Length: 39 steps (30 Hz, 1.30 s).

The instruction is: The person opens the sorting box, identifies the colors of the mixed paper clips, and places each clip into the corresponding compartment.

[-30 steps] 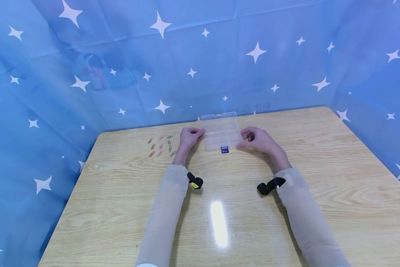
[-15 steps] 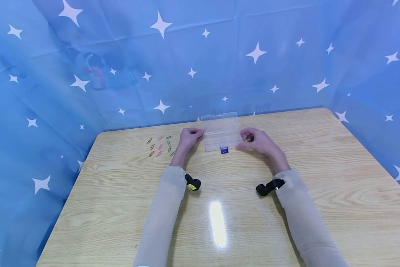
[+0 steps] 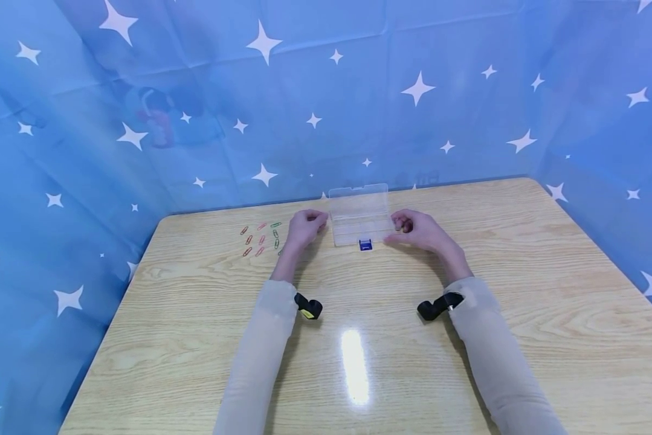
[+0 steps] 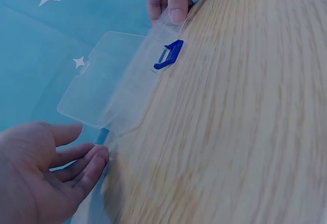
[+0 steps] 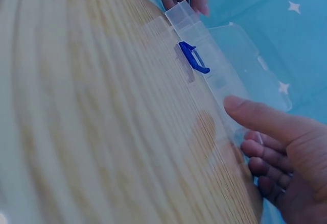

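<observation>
A clear plastic compartment box point(image 3: 361, 228) lies at the back of the table, its lid point(image 3: 358, 200) tipped back toward the curtain. A blue latch point(image 3: 365, 244) sticks out from the front edge. My right hand point(image 3: 420, 229) holds the box's right end, the thumb point(image 5: 237, 104) at the front corner and the other fingers curled at the side. My left hand point(image 3: 304, 228) is just off the box's left end, fingers loosely bent with nothing in them, as the left wrist view shows. No contents show in the box's compartments point(image 5: 196, 32).
Left of my left hand, paper clips lie in loose columns: red clips point(image 3: 249, 240), pink clips point(image 3: 261, 240) and green clips point(image 3: 275, 234). My left forearm partly hides the nearest green one. A blue star-patterned curtain point(image 3: 304, 90) hangs behind the wooden table point(image 3: 195, 338).
My left hand has let go of the box's left end and moved a little to the left. The right hand and the box have stayed in place.
</observation>
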Motion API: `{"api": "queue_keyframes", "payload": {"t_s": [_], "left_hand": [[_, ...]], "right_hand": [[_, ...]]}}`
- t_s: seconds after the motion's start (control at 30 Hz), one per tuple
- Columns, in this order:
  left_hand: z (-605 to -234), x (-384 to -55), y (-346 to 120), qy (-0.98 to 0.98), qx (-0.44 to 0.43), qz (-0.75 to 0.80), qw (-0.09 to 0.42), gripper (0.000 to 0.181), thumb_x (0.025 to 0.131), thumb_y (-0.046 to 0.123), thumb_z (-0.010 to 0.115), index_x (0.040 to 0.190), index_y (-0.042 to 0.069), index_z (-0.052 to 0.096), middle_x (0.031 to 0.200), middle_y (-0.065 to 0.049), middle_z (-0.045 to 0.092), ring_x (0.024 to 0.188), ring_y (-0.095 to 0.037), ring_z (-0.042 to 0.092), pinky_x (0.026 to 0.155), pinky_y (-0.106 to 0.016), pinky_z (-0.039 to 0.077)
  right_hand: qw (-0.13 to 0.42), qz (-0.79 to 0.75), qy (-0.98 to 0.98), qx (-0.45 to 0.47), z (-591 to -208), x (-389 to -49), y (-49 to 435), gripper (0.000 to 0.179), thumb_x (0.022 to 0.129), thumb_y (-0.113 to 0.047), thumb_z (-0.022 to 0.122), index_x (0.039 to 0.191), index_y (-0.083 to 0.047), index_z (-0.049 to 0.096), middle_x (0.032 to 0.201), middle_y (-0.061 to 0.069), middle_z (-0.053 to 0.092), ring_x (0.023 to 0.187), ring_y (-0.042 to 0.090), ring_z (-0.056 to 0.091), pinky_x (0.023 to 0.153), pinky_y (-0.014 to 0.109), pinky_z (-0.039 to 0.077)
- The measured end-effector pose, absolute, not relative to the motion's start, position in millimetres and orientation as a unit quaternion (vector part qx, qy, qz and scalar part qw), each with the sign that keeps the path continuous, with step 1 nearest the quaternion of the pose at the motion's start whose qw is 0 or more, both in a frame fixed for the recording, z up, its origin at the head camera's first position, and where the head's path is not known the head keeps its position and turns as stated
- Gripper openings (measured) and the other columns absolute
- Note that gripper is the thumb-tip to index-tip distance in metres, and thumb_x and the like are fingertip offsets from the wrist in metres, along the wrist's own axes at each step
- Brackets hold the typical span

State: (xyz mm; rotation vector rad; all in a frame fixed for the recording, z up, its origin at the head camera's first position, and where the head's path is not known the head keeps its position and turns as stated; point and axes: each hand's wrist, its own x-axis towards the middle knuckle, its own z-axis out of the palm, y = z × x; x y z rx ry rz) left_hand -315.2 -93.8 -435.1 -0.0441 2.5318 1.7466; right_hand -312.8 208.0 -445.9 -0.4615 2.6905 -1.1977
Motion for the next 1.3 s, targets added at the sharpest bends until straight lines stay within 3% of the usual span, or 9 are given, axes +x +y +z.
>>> {"api": "queue_keyframes", "payload": {"t_s": [0.37,0.87,1.3], "left_hand": [[-423.9,-301.3,-101.4,0.838,0.015,0.545,0.006,0.03,0.102,0.02,0.062,0.123,-0.001,0.068,0.114,-0.013,0.068,0.106,-0.026,0.062,0.092,-0.038,0.051],[-417.6,-288.6,-127.7,0.833,0.036,0.552,-0.023,0.031,0.1,0.015,0.063,0.123,-0.005,0.067,0.109,-0.016,0.068,0.1,-0.027,0.064,0.084,-0.035,0.054],[-413.0,-277.6,-146.9,0.841,0.062,0.536,-0.032,0.033,0.099,0.018,0.065,0.123,-0.004,0.066,0.113,-0.017,0.067,0.103,-0.028,0.062,0.09,-0.037,0.051]], "right_hand": [[0.089,-0.388,0.905,-0.152,-444.3,-312.9,209.5,0.068,0.084,-0.034,0.084,0.135,0.0,0.054,0.103,0.011,0.06,0.09,0.025,0.053,0.085,0.038,0.045],[0.081,-0.385,0.905,-0.163,-443.3,-311.2,206.3,0.068,0.083,-0.034,0.085,0.133,0.002,0.056,0.1,0.011,0.059,0.087,0.023,0.051,0.083,0.037,0.045],[0.082,-0.392,0.903,-0.159,-442.5,-310.8,207.5,0.067,0.083,-0.033,0.085,0.133,0.0,0.055,0.1,0.01,0.059,0.087,0.024,0.051,0.082,0.038,0.045]]}}
